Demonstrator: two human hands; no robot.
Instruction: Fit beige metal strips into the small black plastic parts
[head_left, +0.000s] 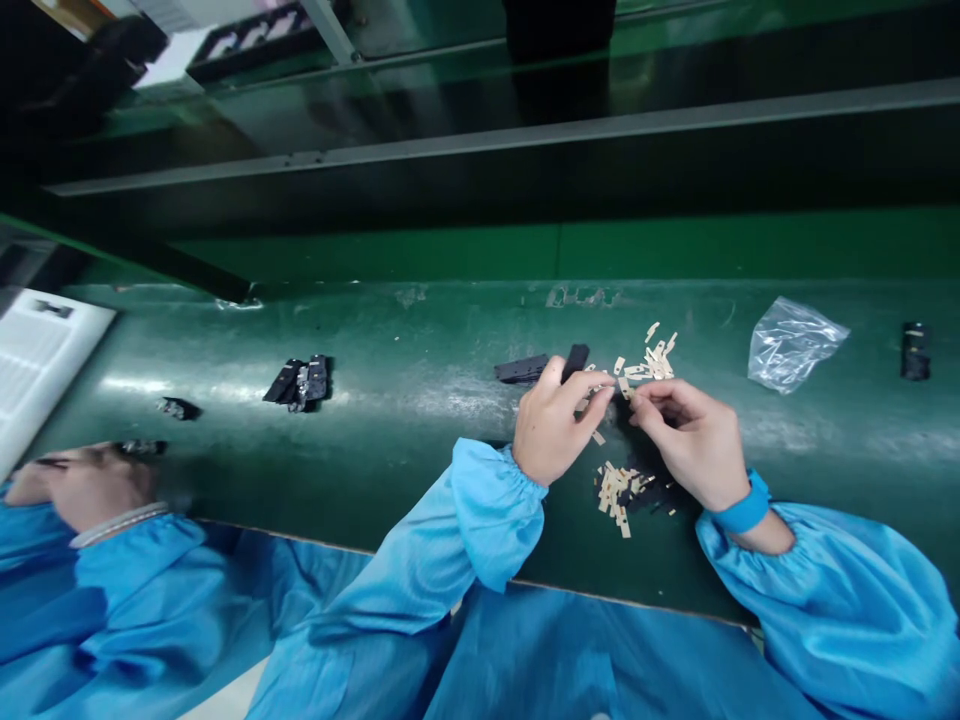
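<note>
Bright glare streaks the green workbench (405,470); frame edges bend.

Pale strips (654,360) too tiny for detail

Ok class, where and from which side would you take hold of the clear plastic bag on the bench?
Come from above with the right hand and pinch a raised fold near the middle of the bag. It lies loose and crumpled on the green bench, so its folds stand up to give the fingers an edge, while its flat rim offers less to catch.

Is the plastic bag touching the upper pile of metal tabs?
Apart: the head view shows green bench between the plastic bag and the metal tabs.
</note>
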